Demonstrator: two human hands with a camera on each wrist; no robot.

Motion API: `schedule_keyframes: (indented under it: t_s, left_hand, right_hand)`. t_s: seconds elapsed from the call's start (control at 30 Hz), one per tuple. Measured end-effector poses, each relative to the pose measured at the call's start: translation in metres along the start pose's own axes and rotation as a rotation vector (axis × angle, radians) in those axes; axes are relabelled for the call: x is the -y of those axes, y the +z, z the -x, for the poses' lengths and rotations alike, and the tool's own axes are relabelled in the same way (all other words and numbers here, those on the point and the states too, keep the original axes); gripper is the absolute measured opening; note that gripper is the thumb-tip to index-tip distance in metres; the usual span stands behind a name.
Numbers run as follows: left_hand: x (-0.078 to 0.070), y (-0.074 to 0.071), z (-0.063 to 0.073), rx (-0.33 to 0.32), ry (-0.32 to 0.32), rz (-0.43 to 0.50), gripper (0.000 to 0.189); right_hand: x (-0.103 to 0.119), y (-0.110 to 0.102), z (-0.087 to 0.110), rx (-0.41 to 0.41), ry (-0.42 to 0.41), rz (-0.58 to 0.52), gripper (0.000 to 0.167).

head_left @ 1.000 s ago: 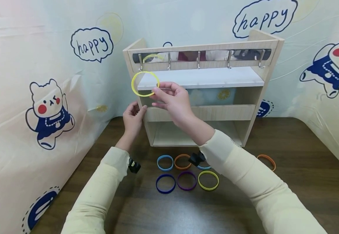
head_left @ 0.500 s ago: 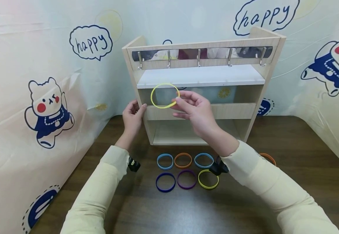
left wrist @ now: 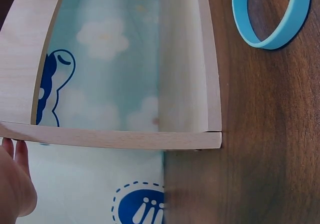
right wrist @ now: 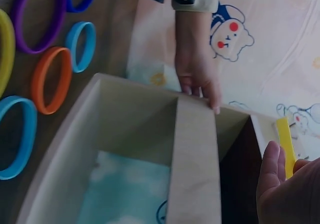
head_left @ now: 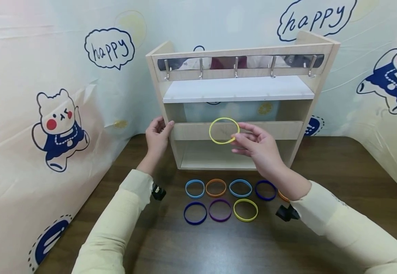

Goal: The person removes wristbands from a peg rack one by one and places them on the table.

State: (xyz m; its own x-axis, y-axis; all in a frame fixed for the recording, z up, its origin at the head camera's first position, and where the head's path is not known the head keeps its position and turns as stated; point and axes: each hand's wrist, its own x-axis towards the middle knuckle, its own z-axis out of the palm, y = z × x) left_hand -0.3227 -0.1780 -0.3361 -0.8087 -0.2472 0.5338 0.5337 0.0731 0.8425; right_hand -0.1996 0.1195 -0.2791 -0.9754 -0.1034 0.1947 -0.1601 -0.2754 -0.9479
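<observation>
My right hand [head_left: 265,150] pinches a thin yellow silicone wristband [head_left: 210,131] between thumb and fingertips, in front of the shelf's lower crossbar. Edge-on, that yellow wristband [right wrist: 285,141] also shows in the right wrist view. At the shelf's left side, my left hand [head_left: 157,139] grips the upright panel, thumb at its front edge and fingers on the outer face. The small wooden shelf [head_left: 195,131] stands upright on the table. Along its top runs a shiny strip with several metal hooks [head_left: 236,67], which carry nothing.
Several wristbands lie in two rows before the shelf, among them a purple wristband [head_left: 211,216], a yellow wristband [head_left: 245,220] and a light blue wristband [head_left: 195,197]. An orange wristband [head_left: 283,196] is partly hidden by my right forearm. Printed cloth [head_left: 116,91] hangs behind and beside the table.
My right hand has moved right and down, away from the leftmost hook, with the yellow wristband still in its fingers. A dark blue wristband has come into sight. The left hand keeps its place.
</observation>
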Motion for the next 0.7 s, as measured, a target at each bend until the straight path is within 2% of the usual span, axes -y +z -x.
schedule_keyframes:
  t_s: [0.07,0.17,0.3,0.47,0.7]
  left_hand:
    - [0.0,0.0,0.0,-0.007,0.001,-0.003,0.034]
    - [-0.014,0.002,0.004,0.001,-0.004,0.001,0.032]
    - [-0.031,0.005,0.01,0.024,-0.016,0.007,0.032]
    - [-0.03,0.005,0.009,0.027,-0.018,0.002,0.031]
    - [-0.03,0.003,0.01,0.021,-0.02,-0.003,0.029]
  right_hand:
    - [-0.003,-0.007,0.003,-0.008,0.007,-0.009,0.048]
    - [-0.008,-0.017,0.009,-0.022,0.028,-0.009,0.05]
    - [-0.013,-0.032,0.019,-0.033,0.053,-0.008,0.044]
    - [-0.021,-0.051,0.032,-0.033,0.073,0.026,0.034]
    - [-0.034,-0.071,0.051,-0.036,0.127,0.054,0.033]
